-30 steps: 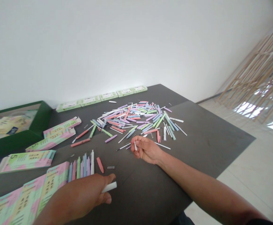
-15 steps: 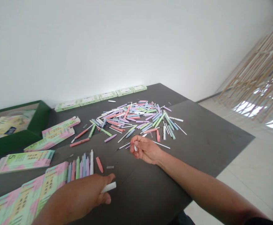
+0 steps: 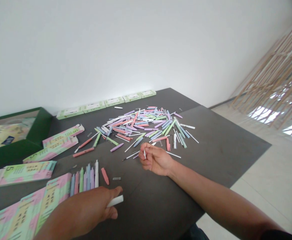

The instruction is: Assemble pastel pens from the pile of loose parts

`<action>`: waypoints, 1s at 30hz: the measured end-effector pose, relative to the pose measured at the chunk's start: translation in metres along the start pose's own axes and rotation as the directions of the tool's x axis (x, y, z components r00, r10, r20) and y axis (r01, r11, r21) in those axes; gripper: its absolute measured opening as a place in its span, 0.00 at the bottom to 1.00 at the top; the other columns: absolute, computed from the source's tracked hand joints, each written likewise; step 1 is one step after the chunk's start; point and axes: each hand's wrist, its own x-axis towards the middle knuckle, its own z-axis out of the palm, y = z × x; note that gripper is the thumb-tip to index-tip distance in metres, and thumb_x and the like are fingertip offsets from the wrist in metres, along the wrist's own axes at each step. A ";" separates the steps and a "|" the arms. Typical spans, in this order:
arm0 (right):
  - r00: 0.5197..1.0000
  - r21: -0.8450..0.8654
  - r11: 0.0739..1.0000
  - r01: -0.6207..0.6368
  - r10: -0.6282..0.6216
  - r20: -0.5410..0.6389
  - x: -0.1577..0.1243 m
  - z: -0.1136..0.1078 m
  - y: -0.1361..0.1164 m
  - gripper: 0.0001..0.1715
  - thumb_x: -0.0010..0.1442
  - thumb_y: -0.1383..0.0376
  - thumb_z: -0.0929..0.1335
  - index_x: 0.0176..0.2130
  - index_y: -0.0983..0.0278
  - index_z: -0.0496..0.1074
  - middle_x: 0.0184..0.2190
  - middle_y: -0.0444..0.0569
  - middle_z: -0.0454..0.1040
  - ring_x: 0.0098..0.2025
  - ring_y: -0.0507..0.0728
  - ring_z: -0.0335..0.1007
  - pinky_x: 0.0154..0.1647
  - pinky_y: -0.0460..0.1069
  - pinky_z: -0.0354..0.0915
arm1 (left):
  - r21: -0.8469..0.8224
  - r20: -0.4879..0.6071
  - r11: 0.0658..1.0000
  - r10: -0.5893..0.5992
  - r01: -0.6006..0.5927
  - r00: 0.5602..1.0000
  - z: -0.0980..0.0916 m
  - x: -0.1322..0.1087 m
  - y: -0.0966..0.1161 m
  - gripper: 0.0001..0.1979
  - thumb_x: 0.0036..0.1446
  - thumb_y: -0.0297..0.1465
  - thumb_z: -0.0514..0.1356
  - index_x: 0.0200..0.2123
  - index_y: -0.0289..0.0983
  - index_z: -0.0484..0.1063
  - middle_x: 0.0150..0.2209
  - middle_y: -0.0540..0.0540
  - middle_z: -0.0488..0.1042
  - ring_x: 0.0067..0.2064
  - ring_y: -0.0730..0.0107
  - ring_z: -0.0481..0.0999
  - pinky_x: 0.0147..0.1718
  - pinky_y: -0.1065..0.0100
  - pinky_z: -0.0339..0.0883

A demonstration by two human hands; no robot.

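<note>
My left hand [image 3: 99,203] is closed around a white pen barrel [image 3: 116,200], whose end sticks out past the thumb. Just beyond it a row of pastel pens [image 3: 85,178] lies side by side, with a loose pink pen part [image 3: 105,175] to the right. My right hand [image 3: 156,160] pinches a small white pointed piece [image 3: 144,153], apparently a pen tip, at the near edge of the pile. That pile of pen barrels and refills [image 3: 140,126] in pink, green, blue, purple and white spreads across the dark table.
Pastel printed boxes [image 3: 33,213] overlap at the near left, with more flat boxes [image 3: 24,172] behind. A green open box [image 3: 39,128] holding packets stands at far left. Light green boxes [image 3: 94,106] line the wall. A small clear strip [image 3: 116,178] lies near my left hand.
My right hand has turned slightly, and the white piece now shows its pointed end between the fingers. My left hand keeps hold of the barrel. The view shifts slightly.
</note>
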 end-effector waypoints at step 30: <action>0.996 0.023 0.996 0.088 -0.088 0.007 -0.001 0.006 -0.004 0.08 0.58 0.62 0.67 0.34 0.64 0.64 0.23 0.40 0.58 0.20 0.45 0.45 0.21 0.42 0.43 | -0.025 -0.053 0.997 0.078 -0.079 0.996 0.019 0.013 -0.027 0.27 0.49 0.36 0.58 0.56 0.53 0.65 0.50 0.49 0.74 0.48 0.53 0.74 0.44 0.60 0.66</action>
